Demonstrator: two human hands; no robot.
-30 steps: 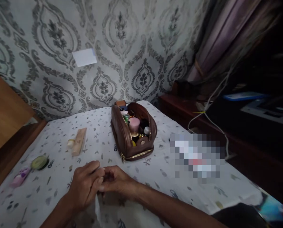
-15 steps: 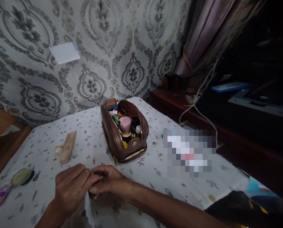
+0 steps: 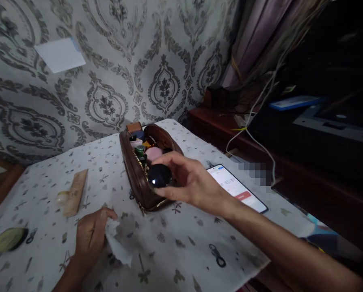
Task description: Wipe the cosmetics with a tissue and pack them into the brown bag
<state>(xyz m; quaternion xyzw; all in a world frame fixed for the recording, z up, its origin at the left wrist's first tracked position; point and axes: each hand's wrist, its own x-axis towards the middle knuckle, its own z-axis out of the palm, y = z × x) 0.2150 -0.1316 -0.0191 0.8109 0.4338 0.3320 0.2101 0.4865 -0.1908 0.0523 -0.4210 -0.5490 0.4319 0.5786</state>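
My right hand [image 3: 190, 182] grips a round, glossy black compact [image 3: 159, 176] between thumb and fingers, over the near end of an unzipped brown cosmetic bag [image 3: 132, 178]. Inside the bag show a pink round lid [image 3: 154, 153], a green-capped bottle [image 3: 140, 151] and other small items; the hand covers part of them. Lower left, my left hand [image 3: 91, 231] is closed on a crumpled white tissue [image 3: 117, 243], which hangs down from its fingers. Beyond that hand, a beige tube [image 3: 76, 192] lies on the cloth with a small cream-coloured jar [image 3: 61, 198] at its left.
A phone [image 3: 230, 188] with a lit screen lies to the right of the bag. At the left edge rests a yellowish oval object [image 3: 9, 240]. White cables [image 3: 251, 136] hang by the dark red furniture [image 3: 206, 121]. A patterned wall stands behind the table.
My hands were together near the front of the table. The right has moved up and right to the bag with the black compact; the left keeps the tissue. The view has shifted slightly.
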